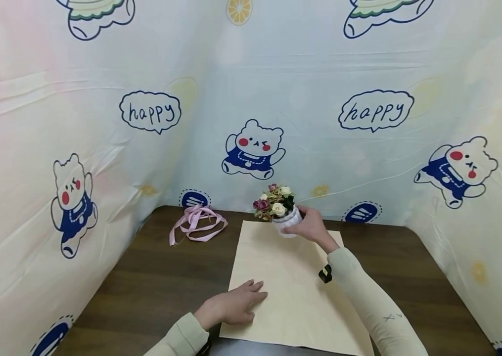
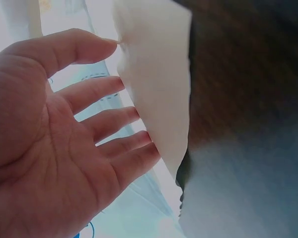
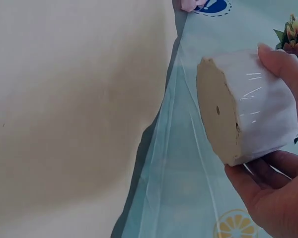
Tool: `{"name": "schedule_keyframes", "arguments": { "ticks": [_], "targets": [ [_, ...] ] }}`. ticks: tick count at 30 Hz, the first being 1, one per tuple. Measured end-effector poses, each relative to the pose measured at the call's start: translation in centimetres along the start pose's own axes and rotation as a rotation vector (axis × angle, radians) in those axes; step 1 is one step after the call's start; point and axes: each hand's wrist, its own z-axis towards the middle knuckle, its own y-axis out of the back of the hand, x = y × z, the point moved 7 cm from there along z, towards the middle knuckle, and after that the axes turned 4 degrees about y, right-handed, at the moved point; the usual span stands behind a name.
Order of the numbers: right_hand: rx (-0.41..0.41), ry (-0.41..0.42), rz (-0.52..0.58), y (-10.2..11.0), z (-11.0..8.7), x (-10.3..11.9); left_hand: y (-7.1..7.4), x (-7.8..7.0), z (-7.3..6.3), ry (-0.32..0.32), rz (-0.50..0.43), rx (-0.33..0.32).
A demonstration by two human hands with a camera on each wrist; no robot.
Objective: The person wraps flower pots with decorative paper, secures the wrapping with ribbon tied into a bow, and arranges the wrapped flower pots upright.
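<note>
My right hand (image 1: 310, 226) grips a small white pot of artificial flowers (image 1: 279, 207), tilted to the left above the far end of a cream sheet of paper (image 1: 286, 282). In the right wrist view the white pot (image 3: 260, 104) turns its pale base to the camera, with thumb and fingers on opposite sides of its wall. Down at the paper's near left edge lies my left hand (image 1: 237, 302), fingers extended and touching the sheet. The left wrist view shows that hand's palm (image 2: 54, 134) with fingertips at the paper (image 2: 156, 74) and nothing held.
A loose pink ribbon (image 1: 197, 223) lies in loops at the back left of the dark wooden table (image 1: 157, 282). Patterned cloth (image 1: 251, 79) with cartoon bears hangs behind the table and along both sides. A greyish surface (image 1: 251, 347) shows under the paper's near edge.
</note>
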Motion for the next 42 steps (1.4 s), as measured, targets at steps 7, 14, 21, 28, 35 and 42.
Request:
{"name": "schedule_keyframes", "arguments": {
  "ticks": [7, 14, 21, 28, 35, 42],
  "targets": [
    [0.054, 0.089, -0.003, -1.0, -0.3, 1.1, -0.2, 0.3, 0.1, 0.014, -0.016, 0.021],
    [0.093, 0.162, -0.18, -2.0, -1.1, 2.5, -0.1, 0.3, 0.2, 0.006, -0.019, 0.018],
    [0.175, 0.191, -0.256, -3.2, -1.7, 3.6, 0.0, 0.3, 0.4, 0.007, -0.02, 0.018],
    [0.227, 0.247, -0.319, -4.0, -2.5, 4.6, 0.1, 0.2, 0.3, 0.004, -0.032, 0.021],
    [0.245, 0.285, -0.408, -4.5, -3.2, 5.8, -0.2, 0.4, 0.3, 0.011, -0.033, 0.025],
    [0.266, 0.293, -0.414, -4.9, -3.9, 6.8, 0.2, -0.2, 0.3, 0.014, -0.024, 0.017]
  ]
}}
